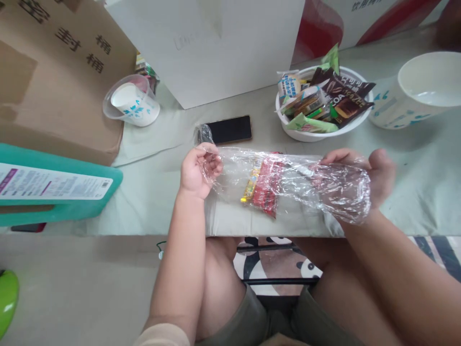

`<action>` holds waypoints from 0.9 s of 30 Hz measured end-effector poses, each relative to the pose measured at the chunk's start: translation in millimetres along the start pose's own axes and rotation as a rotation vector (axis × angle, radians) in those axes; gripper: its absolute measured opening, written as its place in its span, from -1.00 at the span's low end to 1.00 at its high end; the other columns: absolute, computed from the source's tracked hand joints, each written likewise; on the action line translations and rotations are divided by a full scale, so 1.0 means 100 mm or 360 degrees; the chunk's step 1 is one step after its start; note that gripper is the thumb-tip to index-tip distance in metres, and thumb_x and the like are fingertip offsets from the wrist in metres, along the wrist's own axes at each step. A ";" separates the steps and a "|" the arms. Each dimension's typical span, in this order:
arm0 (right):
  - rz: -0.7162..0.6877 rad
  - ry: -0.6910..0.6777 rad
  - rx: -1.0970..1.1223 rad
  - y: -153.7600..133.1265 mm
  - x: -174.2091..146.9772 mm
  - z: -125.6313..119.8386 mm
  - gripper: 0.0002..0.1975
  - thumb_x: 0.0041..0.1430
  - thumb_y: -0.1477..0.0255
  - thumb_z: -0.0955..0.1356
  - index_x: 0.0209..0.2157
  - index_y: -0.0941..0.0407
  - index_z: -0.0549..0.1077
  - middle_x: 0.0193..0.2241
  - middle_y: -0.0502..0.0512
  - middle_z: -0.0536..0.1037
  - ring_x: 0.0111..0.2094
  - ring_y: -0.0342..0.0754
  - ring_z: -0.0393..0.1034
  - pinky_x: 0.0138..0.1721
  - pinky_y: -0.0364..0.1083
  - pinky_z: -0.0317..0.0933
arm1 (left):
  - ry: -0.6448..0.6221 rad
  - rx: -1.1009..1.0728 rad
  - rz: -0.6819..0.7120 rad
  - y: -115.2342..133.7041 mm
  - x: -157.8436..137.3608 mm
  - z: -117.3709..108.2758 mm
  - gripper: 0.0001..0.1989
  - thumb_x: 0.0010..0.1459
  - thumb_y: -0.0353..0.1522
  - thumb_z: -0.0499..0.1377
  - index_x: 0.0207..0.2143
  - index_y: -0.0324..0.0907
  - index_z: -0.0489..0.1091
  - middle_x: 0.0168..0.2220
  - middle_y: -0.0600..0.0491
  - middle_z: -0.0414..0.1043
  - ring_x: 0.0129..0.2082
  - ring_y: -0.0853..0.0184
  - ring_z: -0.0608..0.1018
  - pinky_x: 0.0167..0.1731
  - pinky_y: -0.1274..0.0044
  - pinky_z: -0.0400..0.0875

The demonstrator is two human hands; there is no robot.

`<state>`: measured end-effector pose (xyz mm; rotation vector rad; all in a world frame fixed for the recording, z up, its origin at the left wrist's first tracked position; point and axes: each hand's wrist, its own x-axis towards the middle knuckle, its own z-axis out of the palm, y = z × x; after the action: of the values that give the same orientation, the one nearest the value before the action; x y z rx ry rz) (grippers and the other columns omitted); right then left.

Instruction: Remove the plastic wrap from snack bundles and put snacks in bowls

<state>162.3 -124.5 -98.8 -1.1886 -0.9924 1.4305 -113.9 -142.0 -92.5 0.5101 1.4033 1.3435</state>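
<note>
Clear, crinkled plastic film (298, 185) is stretched between my two hands above the table. My left hand (201, 170) is closed on its left end, with a bunched bit sticking up past the fingers. On the other side, my right hand (378, 180) holds the right end; the film lies over its fingers and partly blurs them. Through the film I see a red snack packet (267, 185) and a narrow yellow packet (251, 185) side by side. Whether they lie under the film or inside it, I cannot tell.
Behind the film lies a dark phone (230, 129). A white bowl (320, 136) of wrapped snacks stands back right, beside a large paper cup (428, 91). At left are smaller cups (135, 103), a cardboard box (65, 86) and a teal container (57, 185). A white box (216, 53) stands behind.
</note>
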 end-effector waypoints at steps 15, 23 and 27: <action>-0.0012 0.0255 0.0233 0.06 -0.01 0.11 -0.70 -0.41 0.56 0.33 -0.46 0.08 0.40 -0.44 -0.07 0.48 -0.60 -0.21 0.35 -0.60 -0.17 0.17 | -0.0153 0.0035 0.0081 -0.04 0.00 -0.02 -0.85 -0.21 -0.48 0.16 -0.47 -0.19 0.41 -0.51 0.13 0.39 -0.64 0.51 0.40 -0.69 0.66 0.21; -0.0073 0.0337 0.0142 0.14 0.03 0.09 -0.62 -0.34 0.56 0.35 -0.33 0.03 0.38 -0.41 -0.12 0.46 -0.64 -0.22 0.27 -0.66 -0.18 0.02 | -0.0040 0.0106 0.0135 -0.05 0.01 -0.03 -0.67 -0.36 -0.59 0.07 -0.43 -0.18 0.36 -0.44 0.15 0.36 -0.62 0.54 0.37 -0.69 0.68 0.15; -0.0058 0.0366 0.0161 0.13 0.03 0.09 -0.61 -0.34 0.57 0.35 -0.33 0.05 0.39 -0.43 -0.12 0.47 -0.65 -0.22 0.27 -0.67 -0.18 -0.02 | -0.0030 0.0088 0.0110 -0.04 0.01 -0.02 -0.65 -0.38 -0.58 0.07 -0.42 -0.18 0.37 -0.43 0.14 0.38 -0.62 0.54 0.37 -0.71 0.68 0.12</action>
<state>150.5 -123.6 -110.5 -1.2230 -0.7698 1.2680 -115.0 -142.9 -97.3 0.6109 1.4218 1.3545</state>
